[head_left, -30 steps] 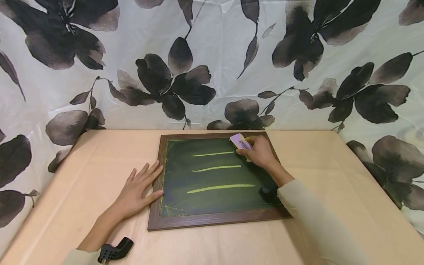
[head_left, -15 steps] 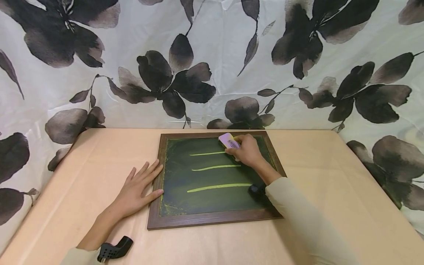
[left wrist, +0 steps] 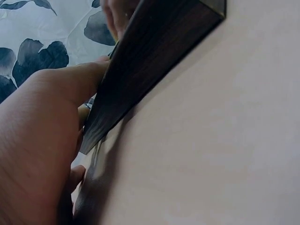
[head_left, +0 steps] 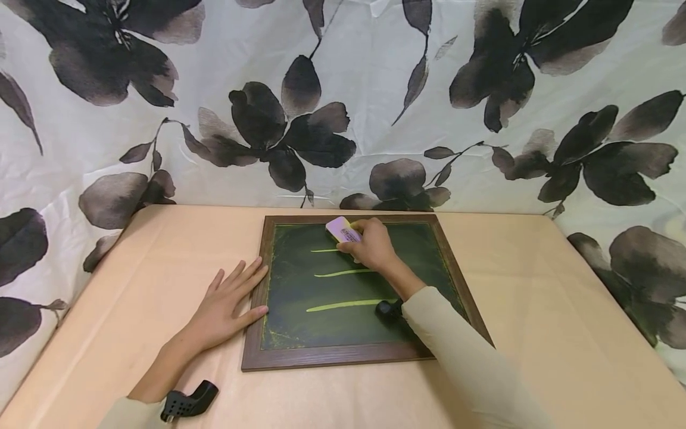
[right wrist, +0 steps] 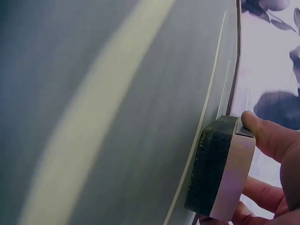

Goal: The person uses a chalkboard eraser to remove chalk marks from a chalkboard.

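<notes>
A green chalkboard in a brown wooden frame lies on the table, with three yellow-green chalk lines across it. My right hand grips a board eraser between thumb and fingers, over the top line near the board's far edge. The eraser has a purple top and, in the right wrist view, a dark felt side turned to the board. My left hand lies with spread fingers at the frame's left side, its fingertips and thumb touching the wood. Part of the top line is hidden by the eraser and hand.
The table has a pale peach cover. Behind it hangs a white cloth with dark flowers. Black wrist-worn devices show at the left wrist and the right wrist.
My right hand has slid left along the top line with the eraser, and the line's right part no longer shows behind it. The left hand has stayed at the frame.
</notes>
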The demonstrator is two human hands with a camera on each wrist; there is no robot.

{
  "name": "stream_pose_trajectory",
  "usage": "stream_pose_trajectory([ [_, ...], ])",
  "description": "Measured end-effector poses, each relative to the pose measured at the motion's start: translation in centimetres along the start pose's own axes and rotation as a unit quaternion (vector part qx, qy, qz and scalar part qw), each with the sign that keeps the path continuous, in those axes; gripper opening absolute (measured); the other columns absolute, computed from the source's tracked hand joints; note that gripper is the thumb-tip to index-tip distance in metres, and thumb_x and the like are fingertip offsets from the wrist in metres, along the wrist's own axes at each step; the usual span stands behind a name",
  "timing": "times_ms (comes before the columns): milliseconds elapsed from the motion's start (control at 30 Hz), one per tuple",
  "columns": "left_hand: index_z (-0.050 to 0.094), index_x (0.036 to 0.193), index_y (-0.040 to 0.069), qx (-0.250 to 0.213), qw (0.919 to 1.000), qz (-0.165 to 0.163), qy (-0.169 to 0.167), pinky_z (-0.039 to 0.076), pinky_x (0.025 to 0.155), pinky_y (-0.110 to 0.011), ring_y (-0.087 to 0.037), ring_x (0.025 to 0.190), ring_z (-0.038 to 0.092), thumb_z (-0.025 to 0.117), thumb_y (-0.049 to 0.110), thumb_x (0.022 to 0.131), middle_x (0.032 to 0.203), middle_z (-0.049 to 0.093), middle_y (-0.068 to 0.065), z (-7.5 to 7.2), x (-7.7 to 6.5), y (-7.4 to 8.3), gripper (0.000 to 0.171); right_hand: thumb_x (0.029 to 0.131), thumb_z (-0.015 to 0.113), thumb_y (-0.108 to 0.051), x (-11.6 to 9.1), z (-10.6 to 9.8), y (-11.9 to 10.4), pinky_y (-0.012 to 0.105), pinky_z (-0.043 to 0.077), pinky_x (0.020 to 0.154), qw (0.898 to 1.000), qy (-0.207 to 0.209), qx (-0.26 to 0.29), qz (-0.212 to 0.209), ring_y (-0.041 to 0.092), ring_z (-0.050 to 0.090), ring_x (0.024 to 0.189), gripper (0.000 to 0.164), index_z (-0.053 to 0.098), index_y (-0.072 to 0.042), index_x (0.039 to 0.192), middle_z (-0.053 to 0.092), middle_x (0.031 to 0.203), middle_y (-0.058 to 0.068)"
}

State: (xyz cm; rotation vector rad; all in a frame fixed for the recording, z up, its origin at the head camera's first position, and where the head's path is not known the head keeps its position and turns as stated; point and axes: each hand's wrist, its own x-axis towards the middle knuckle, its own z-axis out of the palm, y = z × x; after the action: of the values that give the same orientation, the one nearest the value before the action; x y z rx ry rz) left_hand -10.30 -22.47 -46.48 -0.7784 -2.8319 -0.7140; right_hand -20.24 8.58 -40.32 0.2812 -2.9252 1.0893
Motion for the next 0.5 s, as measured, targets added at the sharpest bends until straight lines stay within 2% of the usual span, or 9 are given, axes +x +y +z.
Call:
stream_pose_trajectory([
  [200,0.03,0.152,0.017,-0.006,1.0,0.002,-0.002,0.004,0.11,-0.061,-0.036,0.143,0.015,0.057,0.048,0.092,0.158,0.021,-0.006,-0.2,0.2,-0.1,0.072,0.077,0.082,-0.026,1.0,1.8,-2.5,0.035,0.048,0.074,1.0,-0.007,-0.018,-0.009,0.026,0.051,0.093,0.057,0.063,0.006,0.12,0.055,0.106,0.018],
  [500,0.032,0.151,0.017,-0.007,1.0,0.004,-0.004,0.005,0.109,-0.062,-0.036,0.143,0.016,0.056,0.049,0.092,0.157,0.022,-0.006,-0.4,0.3,-0.5,0.072,0.075,0.083,-0.023,1.6,3.8,-4.8,0.033,0.049,0.073,1.0,-0.018,-0.011,-0.02,0.025,0.052,0.091,0.054,0.065,0.005,0.118,0.056,0.103,0.016],
])
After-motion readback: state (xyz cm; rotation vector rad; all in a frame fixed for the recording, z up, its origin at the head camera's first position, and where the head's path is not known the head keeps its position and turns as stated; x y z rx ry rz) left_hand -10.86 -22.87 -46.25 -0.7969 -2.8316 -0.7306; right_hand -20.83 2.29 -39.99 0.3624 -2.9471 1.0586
